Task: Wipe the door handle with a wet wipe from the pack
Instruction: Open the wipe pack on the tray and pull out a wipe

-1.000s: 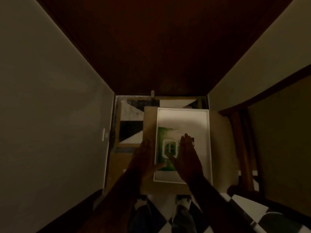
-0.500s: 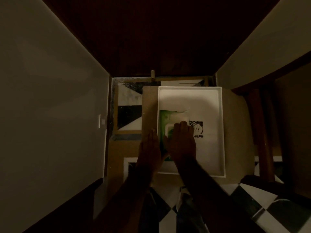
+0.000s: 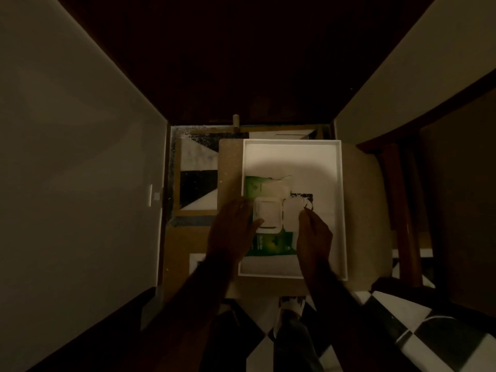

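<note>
One green wipe pack (image 3: 268, 244), soft, rectangular, in one white tray (image 3: 338, 210); left hand (image 3: 232, 232) fingers together, pressing; right hand (image 3: 314, 236) pinches its open lid (image 3: 293, 214).

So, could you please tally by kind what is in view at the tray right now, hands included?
Hands: 2, left hand and right hand
Green wet wipe pack: 1, its flip lid open
White tray: 1
Total: 4

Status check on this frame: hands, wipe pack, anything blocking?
Left hand steadies green wipe pack in white tray. Right hand holds lid flap open. Nothing blocking.
</note>
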{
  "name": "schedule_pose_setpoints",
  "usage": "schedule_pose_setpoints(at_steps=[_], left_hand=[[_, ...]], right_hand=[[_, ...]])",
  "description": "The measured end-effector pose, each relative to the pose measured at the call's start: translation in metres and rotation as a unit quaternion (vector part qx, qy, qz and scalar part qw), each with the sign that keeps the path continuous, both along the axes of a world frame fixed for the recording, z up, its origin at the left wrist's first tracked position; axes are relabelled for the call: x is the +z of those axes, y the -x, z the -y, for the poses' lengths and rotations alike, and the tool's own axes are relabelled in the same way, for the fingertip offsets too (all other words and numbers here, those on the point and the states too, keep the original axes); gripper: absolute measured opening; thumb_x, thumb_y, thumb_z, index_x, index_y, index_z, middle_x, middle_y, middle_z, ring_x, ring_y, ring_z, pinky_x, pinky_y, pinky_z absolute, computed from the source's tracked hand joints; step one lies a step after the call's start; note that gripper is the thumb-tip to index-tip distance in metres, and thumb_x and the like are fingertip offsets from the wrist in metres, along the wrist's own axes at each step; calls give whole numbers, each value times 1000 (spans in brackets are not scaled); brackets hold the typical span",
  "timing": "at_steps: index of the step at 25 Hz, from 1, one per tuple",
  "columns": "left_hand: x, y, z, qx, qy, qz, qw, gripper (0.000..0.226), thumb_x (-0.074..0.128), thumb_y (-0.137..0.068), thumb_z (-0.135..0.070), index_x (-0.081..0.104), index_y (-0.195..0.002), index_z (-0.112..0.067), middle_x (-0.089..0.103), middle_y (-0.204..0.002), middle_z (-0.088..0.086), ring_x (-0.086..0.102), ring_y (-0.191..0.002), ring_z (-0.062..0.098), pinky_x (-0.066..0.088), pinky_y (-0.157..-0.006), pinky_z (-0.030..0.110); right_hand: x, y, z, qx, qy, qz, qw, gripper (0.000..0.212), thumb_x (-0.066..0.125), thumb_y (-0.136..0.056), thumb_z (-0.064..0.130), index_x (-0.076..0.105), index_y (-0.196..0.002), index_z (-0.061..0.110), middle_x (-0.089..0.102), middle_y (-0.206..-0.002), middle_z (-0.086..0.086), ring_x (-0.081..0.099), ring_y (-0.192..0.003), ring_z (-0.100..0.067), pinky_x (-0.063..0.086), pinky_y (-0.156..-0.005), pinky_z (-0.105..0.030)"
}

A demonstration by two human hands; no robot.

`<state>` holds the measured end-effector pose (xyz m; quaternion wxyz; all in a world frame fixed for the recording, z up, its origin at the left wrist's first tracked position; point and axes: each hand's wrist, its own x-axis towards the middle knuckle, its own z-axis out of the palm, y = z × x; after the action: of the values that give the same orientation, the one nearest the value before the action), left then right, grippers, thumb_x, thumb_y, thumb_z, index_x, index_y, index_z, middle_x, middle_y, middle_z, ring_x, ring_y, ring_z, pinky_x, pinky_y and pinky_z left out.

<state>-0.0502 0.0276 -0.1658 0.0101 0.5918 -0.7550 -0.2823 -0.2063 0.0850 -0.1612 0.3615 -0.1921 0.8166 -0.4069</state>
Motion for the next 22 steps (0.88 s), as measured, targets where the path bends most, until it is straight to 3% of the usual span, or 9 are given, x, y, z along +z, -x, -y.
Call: schedule_pose_setpoints(at_steps=[4,6,9,13,15,18,19,20,22], left_hand=[[0,23,15,-142,36,78,986,44,54,-103,-36,56,-144,-20,57,-150,5,48,-140,28,39,-114,47],[-3,28,17,-171,55,116,977,41,56,-101,-35,61,-139,-20,63,-142,6,54,-133,29,44,-108,49],[-6,27,15,-176,82,151,969,34,66,-95,-32,70,-126,-19,72,-127,5,63,-119,30,51,-96,50],[-7,34,18,-146,69,142,977,28,71,-91,-28,74,-118,-19,75,-118,5,64,-115,31,50,-95,50],[-8,38,20,-123,57,122,983,26,69,-94,-24,75,-119,-22,76,-118,4,63,-116,29,48,-99,48],[-3,36,22,20,2,1,1000,23,66,-98,-25,75,-118,-21,75,-121,4,65,-114,21,51,-103,41],[1,32,22,96,-27,-55,994,22,66,-98,-25,75,-118,-21,75,-120,4,66,-109,16,54,-99,37],[8,27,21,174,-52,-117,976,21,67,-97,-24,74,-116,-21,75,-118,4,67,-104,13,57,-94,34],[22,15,23,324,-93,-238,911,15,69,-96,-19,74,-109,-24,74,-112,0,70,-100,16,63,-86,38]], right_hand=[[-2,4,0,-3,5,28,1000,26,56,-112,12,73,-105,30,70,-88,14,64,-76,-1,53,-65,-8],[-2,6,-3,6,14,23,1000,27,56,-112,11,72,-98,28,73,-90,2,66,-74,-11,59,-69,-22],[-6,10,-7,17,14,29,999,27,56,-112,12,69,-93,27,74,-95,-16,70,-92,-32,61,-86,-47],[-9,11,-8,20,17,38,999,18,57,-112,14,74,-107,16,73,-99,-8,71,-99,-29,61,-95,-51],[-10,10,-8,36,11,10,999,20,57,-112,13,75,-117,6,75,-109,-10,70,-101,-24,61,-95,-44],[-3,4,-8,77,14,-19,997,25,59,-111,14,69,-133,7,71,-123,-5,65,-99,0,55,-80,-5],[0,1,-9,98,23,-16,995,27,59,-111,14,67,-135,8,68,-124,-2,64,-97,7,54,-75,-2],[2,-2,-10,129,36,-22,991,28,59,-110,13,65,-136,9,66,-125,-1,64,-97,8,56,-76,-4],[3,-12,-11,229,49,-92,968,30,58,-108,18,64,-137,8,65,-130,-5,66,-105,-3,64,-87,-22]])
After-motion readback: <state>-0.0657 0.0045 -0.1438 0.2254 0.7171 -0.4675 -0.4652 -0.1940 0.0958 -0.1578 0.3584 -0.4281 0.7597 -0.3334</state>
